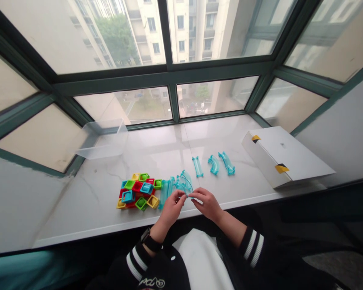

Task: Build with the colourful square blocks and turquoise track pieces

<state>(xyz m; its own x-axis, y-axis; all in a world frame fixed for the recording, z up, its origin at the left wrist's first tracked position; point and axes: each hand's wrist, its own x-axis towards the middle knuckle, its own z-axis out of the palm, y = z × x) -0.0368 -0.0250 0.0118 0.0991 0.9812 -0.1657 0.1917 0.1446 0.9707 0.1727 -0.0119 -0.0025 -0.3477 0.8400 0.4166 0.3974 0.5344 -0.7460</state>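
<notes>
A thin, curved strip of clear teal plastic (191, 184) is being handled right above the front part of the counter. Its near end is pinched between thumb and fingers of the left hand (173, 203); the right hand (206, 202) is brought in fingertip-close with its fingers bent (whether anything is gripped there can't be told, too small).

Containers: a see-through plastic bin (101, 153) is set back by the green window frame (115, 83) on the left, and a white cardboard box with yellow-and-black tabs (296, 157) is parked on the right, lid down, so its contents are hidden.

Close by the left hand, clear blue plastic track pieces (165, 193) are bunched against a heap of red, yellow, green and blue hollow cube blocks (138, 192). Farther right, a straight blue piece (197, 166), a curved blue piece (213, 164) and a wavy blue piece (226, 163) are laid out in a row, well apart from the box.

Both forearms are reached over the front edge of the white marble-look counter (248, 189), with elbow room left between row and box.
</notes>
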